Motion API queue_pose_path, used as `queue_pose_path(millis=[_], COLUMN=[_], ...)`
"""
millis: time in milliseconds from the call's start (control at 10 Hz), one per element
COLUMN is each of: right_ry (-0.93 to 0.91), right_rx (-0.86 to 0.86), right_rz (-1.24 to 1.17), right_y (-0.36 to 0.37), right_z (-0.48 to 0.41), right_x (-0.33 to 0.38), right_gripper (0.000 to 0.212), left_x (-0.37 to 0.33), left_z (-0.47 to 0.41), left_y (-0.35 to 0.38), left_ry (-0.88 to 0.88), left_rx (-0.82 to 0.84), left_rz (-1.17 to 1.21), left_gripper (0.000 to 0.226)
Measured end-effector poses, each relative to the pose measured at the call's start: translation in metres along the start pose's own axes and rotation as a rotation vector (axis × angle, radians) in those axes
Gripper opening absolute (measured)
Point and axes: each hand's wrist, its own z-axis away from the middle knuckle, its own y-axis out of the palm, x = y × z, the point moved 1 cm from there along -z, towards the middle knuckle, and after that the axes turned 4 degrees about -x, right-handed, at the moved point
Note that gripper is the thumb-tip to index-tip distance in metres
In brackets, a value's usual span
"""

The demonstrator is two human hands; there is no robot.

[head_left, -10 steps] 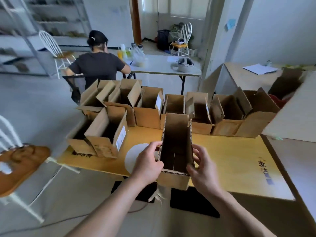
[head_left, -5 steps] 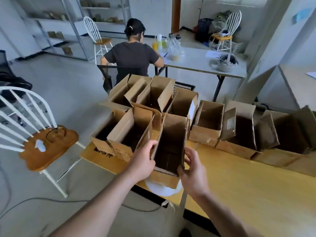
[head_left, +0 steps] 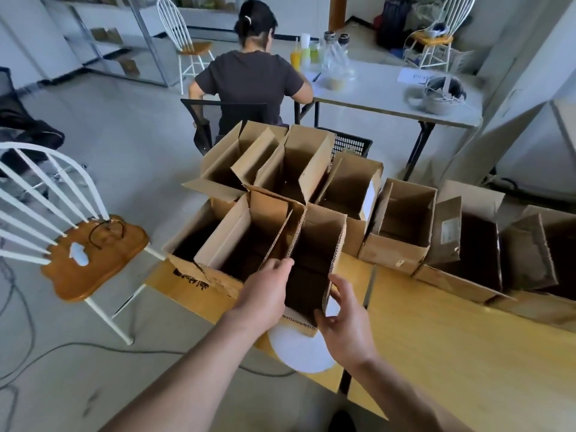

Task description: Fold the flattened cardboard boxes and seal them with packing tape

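An open-topped cardboard box [head_left: 321, 241] stands upright on the yellow wooden table [head_left: 436, 344], its left wall against a neighbouring open box [head_left: 237, 244]. My left hand [head_left: 265, 294] grips the box's left wall, thumb at the rim, with the fingers hidden behind it. My right hand [head_left: 343, 319] holds the near right corner, thumb on the near wall and fingers along the right wall. A white round disc [head_left: 299, 353] lies partly under the box at the table's near edge. No packing tape can be seen.
Several more open cardboard boxes [head_left: 402, 226] crowd the table's left end and far edge. A white chair with a wooden seat [head_left: 93, 260] stands to the left. A person [head_left: 252, 79] sits with their back to me at a grey table [head_left: 386, 95]. Cables lie on the floor.
My hands have carried the box leftwards along the table and set it against the boxes at the left end. My view has swung left with it.
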Motion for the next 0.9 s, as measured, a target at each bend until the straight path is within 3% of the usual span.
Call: queue_pose_path(millis=[300, 600, 900], right_ry=[0.006, 0.037, 0.008], right_rx=[-0.097, -0.154, -0.381], right_rz=[0.112, 0.173, 0.272], right_y=[0.014, -0.002, -0.065], right_z=[0.003, 0.021, 0.07], right_x=[0.01, 0.023, 0.03], right_gripper=[0.076, 0.066, 0.058], left_x=[0.013, -0.005, -0.076], left_z=[0.0, 0.002, 0.017], left_y=[-0.01, -0.019, -0.009], left_ry=[0.082, 0.131, 0.454], left_rx=[0.005, -0.082, -0.119], left_rz=[-0.062, -0.072, -0.104], left_gripper=[0.079, 0.061, 0.053])
